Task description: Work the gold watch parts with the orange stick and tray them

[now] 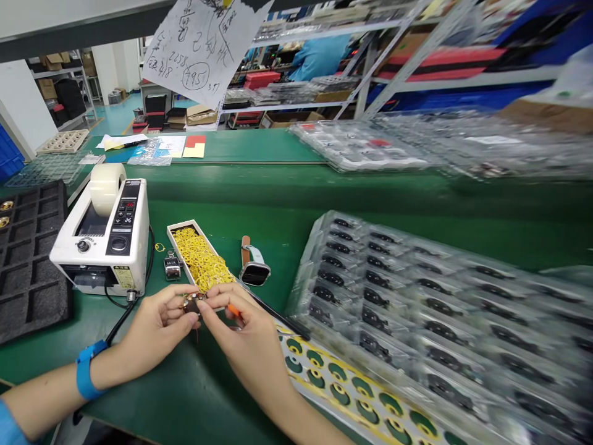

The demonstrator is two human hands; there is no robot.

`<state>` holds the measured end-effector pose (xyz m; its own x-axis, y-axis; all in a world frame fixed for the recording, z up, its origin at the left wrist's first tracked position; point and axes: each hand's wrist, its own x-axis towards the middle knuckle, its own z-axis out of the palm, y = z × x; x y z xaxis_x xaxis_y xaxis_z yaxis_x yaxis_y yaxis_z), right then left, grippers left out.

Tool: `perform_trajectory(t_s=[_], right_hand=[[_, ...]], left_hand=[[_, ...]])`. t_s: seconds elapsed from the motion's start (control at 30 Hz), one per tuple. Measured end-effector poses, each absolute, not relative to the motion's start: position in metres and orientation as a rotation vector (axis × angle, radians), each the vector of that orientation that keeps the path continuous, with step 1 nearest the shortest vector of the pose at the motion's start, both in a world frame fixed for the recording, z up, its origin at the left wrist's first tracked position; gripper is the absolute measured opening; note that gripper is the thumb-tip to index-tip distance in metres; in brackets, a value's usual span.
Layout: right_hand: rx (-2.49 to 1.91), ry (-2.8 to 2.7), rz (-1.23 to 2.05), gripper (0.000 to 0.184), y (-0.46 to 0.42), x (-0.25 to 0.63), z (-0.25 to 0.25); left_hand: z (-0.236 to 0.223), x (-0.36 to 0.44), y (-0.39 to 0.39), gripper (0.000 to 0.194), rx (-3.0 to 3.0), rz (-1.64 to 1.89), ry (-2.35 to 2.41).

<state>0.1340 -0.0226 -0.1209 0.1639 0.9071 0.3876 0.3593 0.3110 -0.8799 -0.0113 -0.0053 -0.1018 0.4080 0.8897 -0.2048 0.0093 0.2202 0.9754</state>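
My left hand [160,324], a blue band on its wrist, pinches a small dark part with shiny gold-coloured spots [192,303]. The thumb and fingertips of my right hand [245,327] close on the same part from the other side. An orange piece [235,310] shows between the right fingers; the rest of it is hidden. A thin reddish strand hangs below the part. Just beyond my hands is a white open box [191,224] heaped with yellow rings [197,253]. A tally counter [172,267] and a smartwatch [254,272] lie on either side of it.
A white tape dispenser [134,228] and black foam tray [32,309] stand left. Clear trays of black parts [340,278] fill the right, beside a punched yellow-white sheet [343,371]. Trays line the shelf behind [259,145]; a handwritten paper [199,55] hangs above.
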Motion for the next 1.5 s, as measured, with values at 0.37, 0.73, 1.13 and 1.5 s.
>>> perform_trajectory(t_s=[0.37, 0.73, 1.13, 1.5], right_hand=[[-1.246, -1.518, 0.354, 0.008, -0.022, 0.132, -0.129], [-1.212, -1.632, 0.592, 0.02, -0.013, 0.136, -0.122], [-0.767, -1.977, -0.586, 0.014, -0.038, 0.152, -0.112], [-1.015, -1.83, -0.541, 0.008, -0.026, 0.141, -0.115]], left_hand=[[-0.099, -0.005, -0.003, 0.036, 1.089, 0.877, 1.009], [-0.102, -0.007, -0.004, 0.028, 1.159, 0.838, 1.036], [-0.093, -0.016, 0.01, 0.011, 1.387, 0.847, 1.122], [-0.09, -0.009, -0.01, 0.039, 1.066, 0.828, 0.911]])
